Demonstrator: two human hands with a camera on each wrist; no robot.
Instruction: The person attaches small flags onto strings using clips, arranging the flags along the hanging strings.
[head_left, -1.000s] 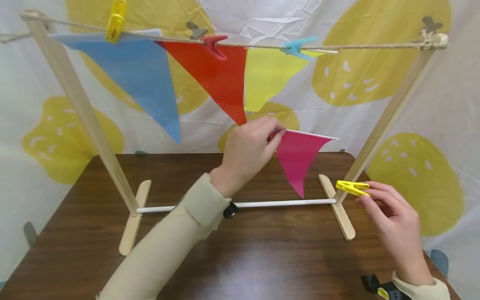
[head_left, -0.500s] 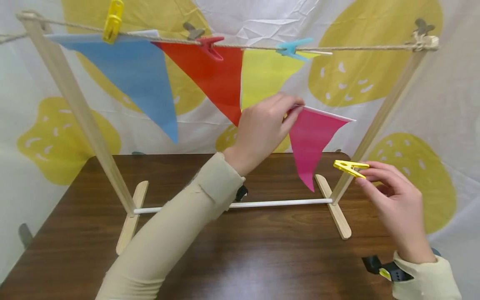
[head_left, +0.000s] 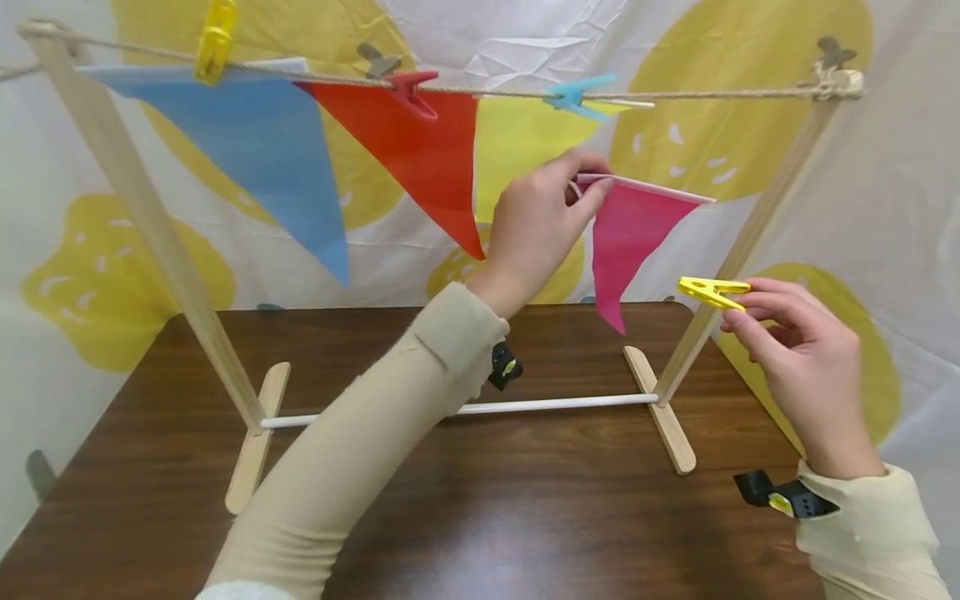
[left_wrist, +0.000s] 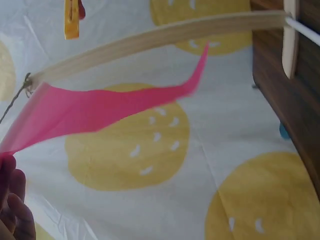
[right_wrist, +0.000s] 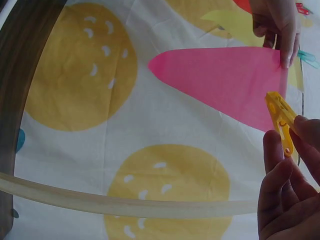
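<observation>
My left hand pinches the top left corner of a pink pennant flag, which hangs below the twine with its tip pointing down. In the left wrist view that same pennant stretches out from the fingertips. To the right, my right hand holds a yellow clothespin between thumb and fingers by its handle end. A blue pennant, a red pennant and a yellow pennant hang from the twine by a yellow clothespin, a red clothespin and a light blue clothespin.
Two wooden posts, one at the left and one at the right, carry the twine. Each has a wooden foot on the brown table, and a white rod joins them low down. Behind hangs a patterned sheet.
My left hand has risen and moved right with the pink pennant, closer to the twine. My right hand has lifted with the yellow clothespin. The view has shifted slightly.
</observation>
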